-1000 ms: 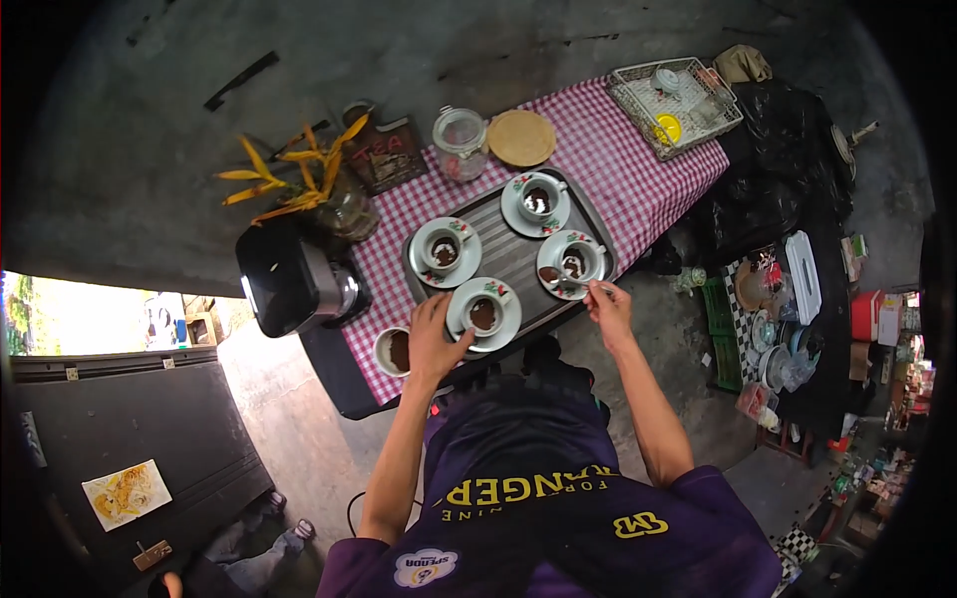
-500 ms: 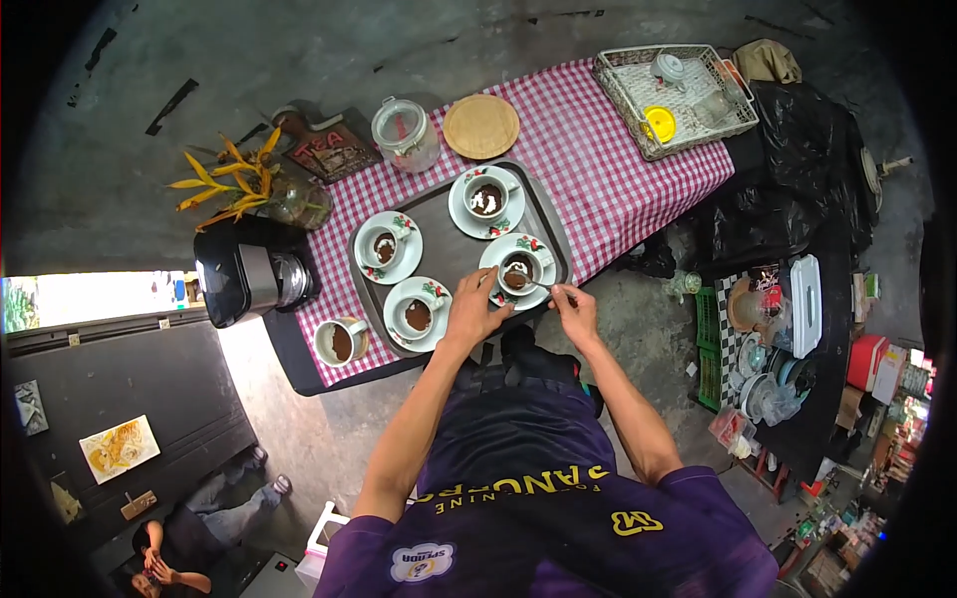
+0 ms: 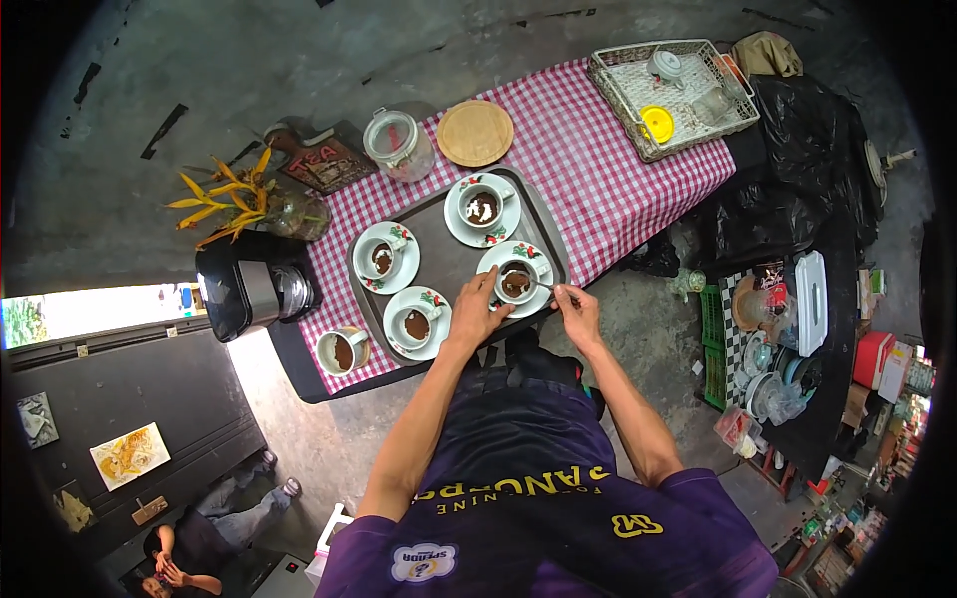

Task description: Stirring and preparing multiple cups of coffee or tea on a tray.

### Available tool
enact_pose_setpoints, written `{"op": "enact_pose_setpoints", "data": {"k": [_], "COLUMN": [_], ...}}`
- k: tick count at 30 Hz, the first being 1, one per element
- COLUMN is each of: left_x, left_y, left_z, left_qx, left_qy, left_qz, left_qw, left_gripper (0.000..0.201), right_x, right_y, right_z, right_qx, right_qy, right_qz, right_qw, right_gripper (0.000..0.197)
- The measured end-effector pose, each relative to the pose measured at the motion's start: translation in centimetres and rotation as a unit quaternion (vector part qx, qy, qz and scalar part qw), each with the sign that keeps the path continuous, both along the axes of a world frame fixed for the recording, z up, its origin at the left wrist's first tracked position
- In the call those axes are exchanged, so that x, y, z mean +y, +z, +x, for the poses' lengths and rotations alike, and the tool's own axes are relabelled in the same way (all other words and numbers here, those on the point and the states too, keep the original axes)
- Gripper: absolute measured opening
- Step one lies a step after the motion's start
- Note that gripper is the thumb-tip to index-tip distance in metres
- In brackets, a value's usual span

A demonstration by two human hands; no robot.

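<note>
My right hand [image 3: 576,313] pinches a small spoon [image 3: 543,286], its bowl end inside a white cup [image 3: 515,282] at the tray's near right. My left hand [image 3: 476,313] steadies that cup from the left, fingers and thumb curved against its side, over a floral saucer [image 3: 539,261]. White flecks and dark brown powder show in the cup. Three similar cups stand on saucers on the grey tray [image 3: 439,224]: one at the far right [image 3: 481,207], one at the left [image 3: 380,258], one at the near left [image 3: 416,324]. Each contains brown powder and some white.
Left of the tray stand a white mug [image 3: 341,352], a black coffee machine [image 3: 239,289] and a flower vase [image 3: 299,214]. Beyond it are a glass jar [image 3: 399,147] and round wooden board [image 3: 476,134]. A wicker tray [image 3: 648,149] rests on the checked cloth [image 3: 608,189]. Another person sits lower left.
The spoon has shifted within the cup, and more dark powder shows where white lay. Both hands stay almost in place; the whole view has shifted slightly.
</note>
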State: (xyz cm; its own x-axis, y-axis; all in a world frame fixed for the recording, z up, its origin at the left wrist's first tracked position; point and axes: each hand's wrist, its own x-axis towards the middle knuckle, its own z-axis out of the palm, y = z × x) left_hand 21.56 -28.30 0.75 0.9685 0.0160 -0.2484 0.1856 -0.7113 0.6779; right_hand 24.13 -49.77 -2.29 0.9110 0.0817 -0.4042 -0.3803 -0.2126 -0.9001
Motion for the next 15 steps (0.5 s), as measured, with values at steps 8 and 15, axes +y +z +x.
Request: {"op": "enact_pose_setpoints", "data": {"k": [8, 15], "left_x": [0.07, 0.27], "left_y": [0.43, -0.38], "left_z": [0.73, 0.39], "left_qx": [0.018, -0.011], "left_qy": [0.017, 0.017], "left_qz": [-0.015, -0.004], "left_qw": [1.000, 1.000], "left_gripper": [0.075, 0.073], "right_x": [-0.21, 0.02], "right_y": [-0.78, 0.17], "right_z": [0.46, 0.70], "right_qx": [0.004, -0.023], "right_qy": [-0.004, -0.005], "right_qz": [0.024, 0.027], "right_qw": [1.000, 0.999], "right_gripper": [0.041, 0.041]}}
